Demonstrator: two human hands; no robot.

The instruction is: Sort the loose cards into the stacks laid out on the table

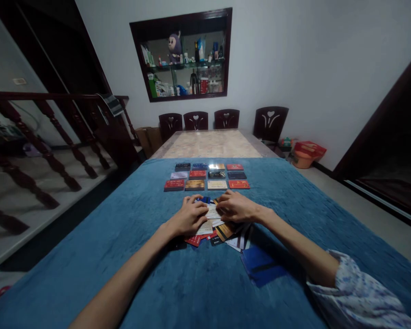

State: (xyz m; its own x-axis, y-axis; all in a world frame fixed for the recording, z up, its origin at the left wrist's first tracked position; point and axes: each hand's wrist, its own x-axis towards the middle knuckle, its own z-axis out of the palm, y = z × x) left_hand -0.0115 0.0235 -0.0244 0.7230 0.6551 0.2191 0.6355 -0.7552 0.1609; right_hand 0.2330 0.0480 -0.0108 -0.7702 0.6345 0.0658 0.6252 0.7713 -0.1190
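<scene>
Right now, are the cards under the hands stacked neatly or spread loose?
Spread loose: the cards fan out unevenly beneath the left hand and right hand.

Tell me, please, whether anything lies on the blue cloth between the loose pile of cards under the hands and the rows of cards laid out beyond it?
Nothing visible does. Both hands, left hand and right hand, rest on the loose pile; only bare blue cloth separates it from the laid-out rows.

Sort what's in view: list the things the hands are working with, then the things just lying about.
In hand:
left hand and right hand on the loose card pile
rows of laid-out cards
blue cloth

Lying about:
blue folder
chairs
wall shelf
red basin
</scene>
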